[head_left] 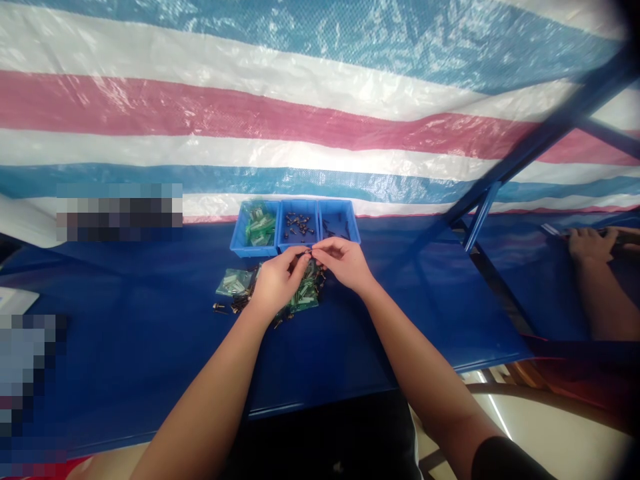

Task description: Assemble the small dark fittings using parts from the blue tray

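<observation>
My left hand and my right hand meet fingertip to fingertip just in front of the middle blue bin. Both are pinched closed on a tiny dark part between them, too small to name. Beneath the hands lies a loose pile of green strips and small dark parts on the blue table cover. A small clear bag of green pieces lies left of my left hand.
Three joined blue bins stand at the back: the left bin holds green pieces, the middle holds small dark parts, the right bin a few dark parts. A striped tarp hangs behind. Another person's hand rests at far right by a blue frame.
</observation>
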Action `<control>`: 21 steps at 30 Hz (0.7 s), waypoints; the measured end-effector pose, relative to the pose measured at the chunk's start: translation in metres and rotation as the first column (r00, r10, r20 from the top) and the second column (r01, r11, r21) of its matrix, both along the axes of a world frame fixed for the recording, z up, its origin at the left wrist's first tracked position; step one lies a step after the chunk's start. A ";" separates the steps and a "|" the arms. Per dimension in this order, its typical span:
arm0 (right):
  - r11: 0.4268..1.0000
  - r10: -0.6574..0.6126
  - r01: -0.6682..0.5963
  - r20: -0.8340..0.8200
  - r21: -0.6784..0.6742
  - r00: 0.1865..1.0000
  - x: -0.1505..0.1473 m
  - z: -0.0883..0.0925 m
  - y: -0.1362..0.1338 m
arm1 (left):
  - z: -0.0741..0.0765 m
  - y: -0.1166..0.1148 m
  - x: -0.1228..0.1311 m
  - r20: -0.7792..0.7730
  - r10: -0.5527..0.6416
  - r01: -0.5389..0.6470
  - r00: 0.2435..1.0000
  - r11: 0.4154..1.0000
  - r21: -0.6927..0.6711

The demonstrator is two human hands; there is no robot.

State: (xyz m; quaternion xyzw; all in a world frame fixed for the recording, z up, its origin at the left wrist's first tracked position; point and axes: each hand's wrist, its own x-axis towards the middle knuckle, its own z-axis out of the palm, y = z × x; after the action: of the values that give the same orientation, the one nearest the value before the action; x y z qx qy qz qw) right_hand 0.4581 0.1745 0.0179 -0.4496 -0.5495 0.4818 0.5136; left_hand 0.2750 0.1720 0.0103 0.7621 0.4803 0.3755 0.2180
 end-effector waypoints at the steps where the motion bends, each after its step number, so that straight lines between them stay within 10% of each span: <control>1: 0.999 -0.013 0.012 0.034 0.041 0.999 0.000 -0.001 0.000 | 0.001 0.000 0.000 -0.008 0.000 0.000 1.000 1.000 -0.007; 21: 0.972 -0.060 -0.034 0.385 0.234 0.921 0.002 0.000 -0.005 | 0.005 -0.002 -0.001 -0.024 -0.010 0.008 1.000 0.998 -0.065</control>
State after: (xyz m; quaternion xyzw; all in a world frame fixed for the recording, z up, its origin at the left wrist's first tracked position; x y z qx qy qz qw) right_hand 0.4601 0.1695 0.0175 -0.4758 -0.6909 0.3107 0.4470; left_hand 0.2744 0.1697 0.0151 0.7612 0.4914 0.3495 0.2385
